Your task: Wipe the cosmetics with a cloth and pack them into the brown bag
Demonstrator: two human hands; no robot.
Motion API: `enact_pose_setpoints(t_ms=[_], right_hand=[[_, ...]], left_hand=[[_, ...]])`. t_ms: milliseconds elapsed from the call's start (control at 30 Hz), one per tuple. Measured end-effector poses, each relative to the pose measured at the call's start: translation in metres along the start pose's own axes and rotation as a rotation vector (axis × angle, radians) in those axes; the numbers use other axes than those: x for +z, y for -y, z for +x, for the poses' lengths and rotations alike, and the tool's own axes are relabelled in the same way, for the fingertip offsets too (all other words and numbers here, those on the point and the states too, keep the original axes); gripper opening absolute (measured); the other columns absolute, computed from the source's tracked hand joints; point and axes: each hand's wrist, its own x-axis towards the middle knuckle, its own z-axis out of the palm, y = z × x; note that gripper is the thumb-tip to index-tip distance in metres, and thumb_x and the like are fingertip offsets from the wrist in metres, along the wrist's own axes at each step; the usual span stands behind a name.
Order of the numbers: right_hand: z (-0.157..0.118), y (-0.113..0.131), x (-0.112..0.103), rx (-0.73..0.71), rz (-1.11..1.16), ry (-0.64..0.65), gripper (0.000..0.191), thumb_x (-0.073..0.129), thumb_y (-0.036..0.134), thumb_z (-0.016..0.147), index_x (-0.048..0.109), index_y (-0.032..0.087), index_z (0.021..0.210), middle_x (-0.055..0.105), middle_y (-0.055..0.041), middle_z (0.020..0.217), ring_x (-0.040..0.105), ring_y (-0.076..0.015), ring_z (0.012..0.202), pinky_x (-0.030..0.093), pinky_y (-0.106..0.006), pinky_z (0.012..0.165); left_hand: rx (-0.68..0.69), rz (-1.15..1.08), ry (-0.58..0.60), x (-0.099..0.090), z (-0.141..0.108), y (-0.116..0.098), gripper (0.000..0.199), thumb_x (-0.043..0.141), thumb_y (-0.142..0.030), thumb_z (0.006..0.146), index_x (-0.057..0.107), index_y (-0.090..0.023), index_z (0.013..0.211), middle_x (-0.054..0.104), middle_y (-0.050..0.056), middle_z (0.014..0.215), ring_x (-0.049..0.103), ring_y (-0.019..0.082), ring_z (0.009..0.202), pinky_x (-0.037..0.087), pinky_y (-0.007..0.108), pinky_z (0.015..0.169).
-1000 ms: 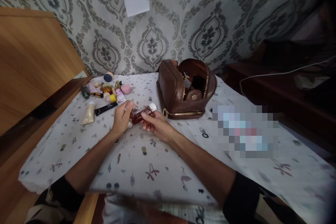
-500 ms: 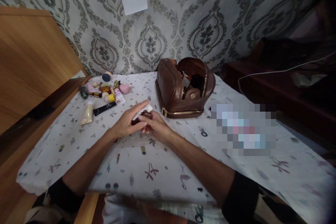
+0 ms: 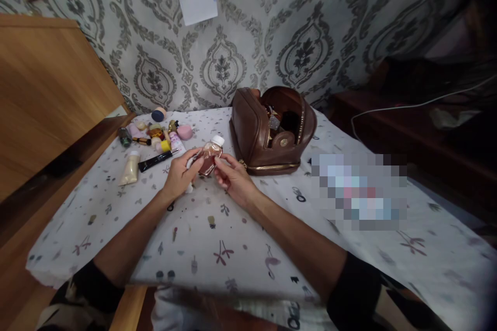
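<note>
A small clear bottle [image 3: 210, 159] of reddish-brown liquid with a white cap is held between both hands above the table, tilted with its cap up and to the right. My left hand [image 3: 180, 175] closes on its left side, thumb across the front. My right hand [image 3: 237, 182] grips the right side with thumb and fingertips. Something white shows beneath my left fingers; I cannot make out what it is. Just beyond my right hand stands a brown leather cosmetic bag [image 3: 252, 132], its top unzipped and several items inside.
At the back left lie several cosmetics, among them a cream-coloured tube [image 3: 129, 168], a black tube [image 3: 155, 160], a pink rounded item [image 3: 185, 132] and a dark blue-topped jar [image 3: 158, 114]. A blurred-out object [image 3: 359, 191] lies on the right. A patterned cloth [image 3: 202, 248] covers the table.
The bottle has been turned so its cap points up and its front shows between my hands. My hands have moved slightly apart around it. The bag and cosmetics stay in place.
</note>
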Motion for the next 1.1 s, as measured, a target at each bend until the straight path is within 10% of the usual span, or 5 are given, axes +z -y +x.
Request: enact_pose_setpoints(t_ms=[200, 433, 667, 900, 1100], right_hand=[[0.0, -0.005, 0.0, -0.066, -0.041, 0.049, 0.05, 0.087, 0.05, 0.058, 0.063, 0.021, 0.091, 0.068, 0.003, 0.071, 0.064, -0.0116, 0.067, 0.046, -0.019, 0.052], [-0.002, -0.014, 0.0, -0.077, -0.29, 0.22, 0.045, 0.082, 0.051, 0.066, 0.064, 0.02, 0.093, 0.068, -0.0001, 0.079, 0.063, -0.0138, 0.068, 0.05, -0.024, 0.055], [-0.002, -0.019, -0.001, -0.128, -0.292, 0.168, 0.044, 0.081, 0.052, 0.067, 0.063, 0.02, 0.09, 0.067, 0.0007, 0.075, 0.061, -0.0132, 0.065, 0.05, -0.025, 0.057], [0.006, -0.015, -0.006, -0.175, -0.128, -0.046, 0.047, 0.084, 0.053, 0.063, 0.059, 0.021, 0.087, 0.069, 0.0019, 0.073, 0.064, -0.014, 0.066, 0.051, -0.026, 0.061], [0.001, -0.005, -0.001, -0.177, -0.086, 0.016, 0.048, 0.083, 0.049, 0.065, 0.067, 0.022, 0.1, 0.07, 0.0009, 0.084, 0.065, -0.0134, 0.069, 0.052, -0.025, 0.059]], left_hand=[[0.079, 0.029, -0.066, 0.0, 0.002, -0.004, 0.041, 0.053, -0.05, 0.093, 0.067, -0.016, 0.111, 0.073, 0.006, 0.101, 0.067, 0.019, 0.086, 0.054, 0.03, 0.081], [0.095, -0.08, -0.249, 0.001, 0.004, 0.001, 0.055, 0.029, -0.059, 0.1, 0.057, -0.021, 0.127, 0.061, 0.01, 0.133, 0.054, 0.023, 0.128, 0.038, 0.04, 0.113], [0.058, -0.137, 0.084, 0.003, 0.001, -0.003, 0.058, 0.035, -0.055, 0.1, 0.049, -0.021, 0.145, 0.046, 0.007, 0.155, 0.035, 0.024, 0.147, 0.021, 0.04, 0.124], [0.069, -0.092, 0.179, 0.009, 0.001, 0.0, 0.062, 0.043, -0.052, 0.099, 0.04, -0.02, 0.151, 0.036, 0.009, 0.161, 0.031, 0.024, 0.149, 0.02, 0.042, 0.125], [-0.013, -0.167, 0.145, 0.01, 0.001, 0.006, 0.062, 0.046, -0.054, 0.097, 0.046, -0.019, 0.148, 0.041, 0.009, 0.158, 0.035, 0.025, 0.148, 0.02, 0.042, 0.125]])
